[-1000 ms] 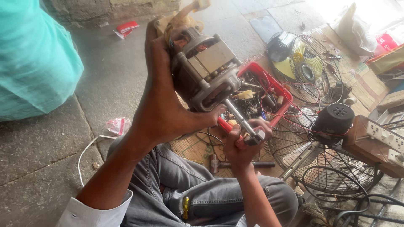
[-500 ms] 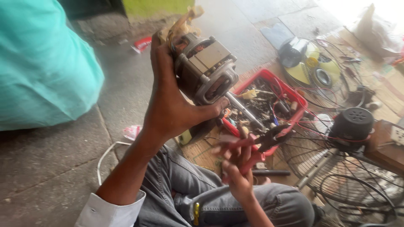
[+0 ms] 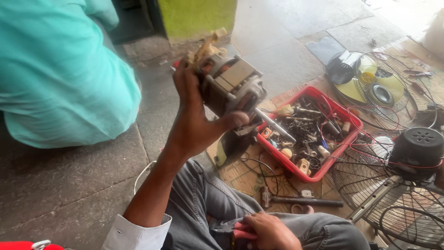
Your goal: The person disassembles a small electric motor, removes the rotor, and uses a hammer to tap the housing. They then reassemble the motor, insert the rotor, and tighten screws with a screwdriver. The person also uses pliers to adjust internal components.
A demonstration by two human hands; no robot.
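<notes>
**Fan motor held up over a stone floor**

The left hand [image 3: 196,122] grips the fan motor [image 3: 229,88] tightly, lifted high. The right hand [image 3: 268,231] rests on the lap, closed around a red-handled tool [image 3: 243,231]. Beyond lie a red tray [image 3: 323,171] of small parts, wire fan guards [image 3: 397,203], and grey stone slabs [image 3: 60,180].

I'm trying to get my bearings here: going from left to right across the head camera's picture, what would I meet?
Turquoise-clad person → left hand gripping the fan motor → red tray of small parts → black motor housing on the wire fan guard.
</notes>
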